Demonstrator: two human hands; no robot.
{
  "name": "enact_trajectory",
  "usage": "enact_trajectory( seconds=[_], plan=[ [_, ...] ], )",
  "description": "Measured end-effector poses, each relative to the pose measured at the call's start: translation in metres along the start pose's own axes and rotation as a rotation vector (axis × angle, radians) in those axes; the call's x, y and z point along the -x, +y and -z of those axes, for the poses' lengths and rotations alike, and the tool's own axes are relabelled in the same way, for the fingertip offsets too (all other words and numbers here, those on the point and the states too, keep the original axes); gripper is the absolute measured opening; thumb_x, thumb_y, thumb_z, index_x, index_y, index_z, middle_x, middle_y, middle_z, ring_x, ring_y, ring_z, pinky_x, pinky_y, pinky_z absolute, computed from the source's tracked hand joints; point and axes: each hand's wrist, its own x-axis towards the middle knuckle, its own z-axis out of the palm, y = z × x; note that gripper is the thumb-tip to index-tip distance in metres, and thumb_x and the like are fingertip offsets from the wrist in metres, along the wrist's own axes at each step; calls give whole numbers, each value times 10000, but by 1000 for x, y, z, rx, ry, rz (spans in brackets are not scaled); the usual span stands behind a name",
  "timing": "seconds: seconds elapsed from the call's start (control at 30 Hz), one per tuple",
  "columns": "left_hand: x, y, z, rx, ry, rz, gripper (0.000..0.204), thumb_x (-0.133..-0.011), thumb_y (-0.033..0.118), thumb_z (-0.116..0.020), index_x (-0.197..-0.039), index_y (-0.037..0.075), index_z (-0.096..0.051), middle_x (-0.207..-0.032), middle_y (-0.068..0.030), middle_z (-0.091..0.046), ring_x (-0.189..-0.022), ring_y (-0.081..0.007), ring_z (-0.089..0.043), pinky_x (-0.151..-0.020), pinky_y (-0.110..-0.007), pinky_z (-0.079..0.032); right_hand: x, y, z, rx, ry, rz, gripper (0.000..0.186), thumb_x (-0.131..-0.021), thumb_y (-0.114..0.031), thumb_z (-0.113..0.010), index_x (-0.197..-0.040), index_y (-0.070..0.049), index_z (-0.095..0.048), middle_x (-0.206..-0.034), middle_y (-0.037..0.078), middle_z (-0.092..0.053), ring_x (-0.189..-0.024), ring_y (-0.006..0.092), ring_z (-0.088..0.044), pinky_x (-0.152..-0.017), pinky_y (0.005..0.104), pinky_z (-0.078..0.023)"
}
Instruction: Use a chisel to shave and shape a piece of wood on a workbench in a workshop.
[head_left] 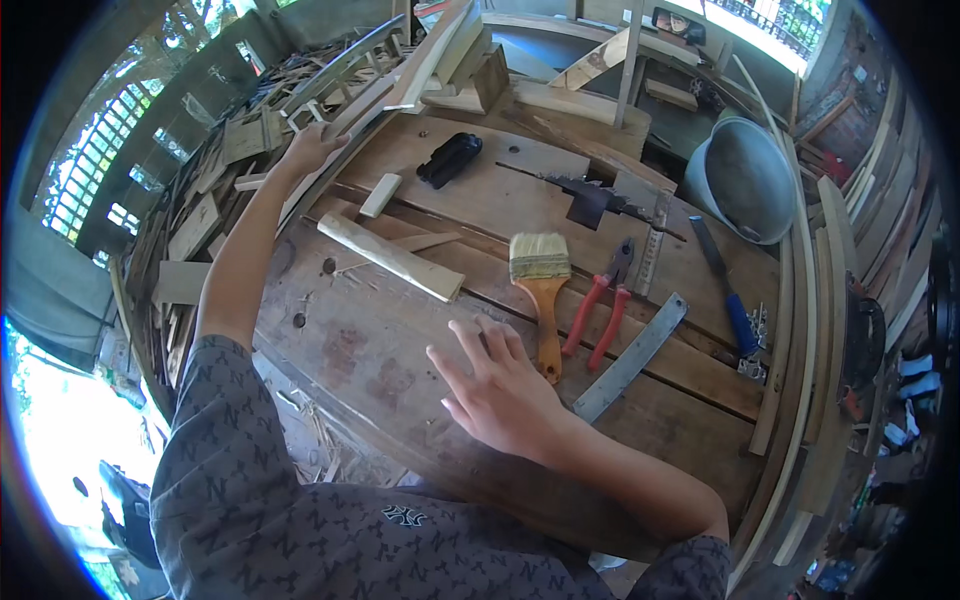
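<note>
My left hand (312, 150) is stretched out to the far left edge of the workbench (350, 350), its fingers curled at a long wooden strip (366, 122) there; part of the grip is hidden. Over the near part of the bench hovers my right hand (500, 390), fingers spread and holding nothing. Just beyond it lies a wide paintbrush (546, 310) with a wooden handle. Red-handled pliers (598, 318) and a metal ruler (632, 358) are to its right. A pale wood piece (390, 258) rests ahead of the hand, with a small wood block (380, 195) behind it.
A blue-handled chisel (725, 285) lies at the right, near small metal hardware (757, 345). A black tool part (449, 160) sits toward the back. A grey bucket (742, 180) stands beyond the right side. Scrap wood (215, 190) is heaped at left; stacked timber (465, 70) is behind.
</note>
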Motion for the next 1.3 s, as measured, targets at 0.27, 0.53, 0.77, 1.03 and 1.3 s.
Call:
enact_trajectory(
  seconds=[0.27, 0.53, 0.77, 1.03, 1.3],
  plan=[
    [-35, -6, -31, 58, -110, -138, 783, -903, 588, -715, -1364, -38, -621, -1278, -285, -682, -1208, -420, -655, -1052, -448, -486, -5, 3, 1, -19, -37, -54, 600, -897, -311, -738, -1420, -68, -572, -1442, 249, -464, -1341, 432, -442, -1116, 545, -366],
    [-35, -7, -39, 27, -3, -109, 851, -864, 557, -771, -1440, -34, -564, -1270, -291, -689, -1215, -402, -661, -1053, -454, -497, -4, 4, -1, -2, -48, -39, 547, -899, -307, -731, -1360, -40, -607, -1404, 245, -501, -1316, 421, -446, -1087, 532, -378],
    [-5, 8, -22, -30, 14, -92, 843, -907, 485, -755, -1503, -32, -459, -1270, -278, -664, -1194, -434, -629, -1049, -485, -479, 1, 6, -6, -6, -10, -43, 516, -900, -298, -730, -1334, -36, -629, -1398, 245, -520, -1315, 423, -468, -1097, 537, -373],
    [142, 85, 11, 24, 123, -487, 538, -973, 245, -646, -1457, 33, -540, -1379, -217, -592, -1319, -404, -519, -1140, -497, -397, 1, -1, -10, 21, -22, -30, 459, -882, -284, -749, -1246, -28, -637, -1394, 242, -544, -1341, 431, -466, -1099, 563, -375],
    [196, 158, 7, -21, -341, -609, 721, -792, 30, -705, -1490, 88, -532, -1519, -225, -503, -1421, -445, -459, -1206, -516, -356, 1, 6, -13, 36, 19, -127, 336, -881, -300, -714, -1101, -48, -692, -1277, 209, -595, -1270, 380, -510, -1041, 530, -422]
  ],
)
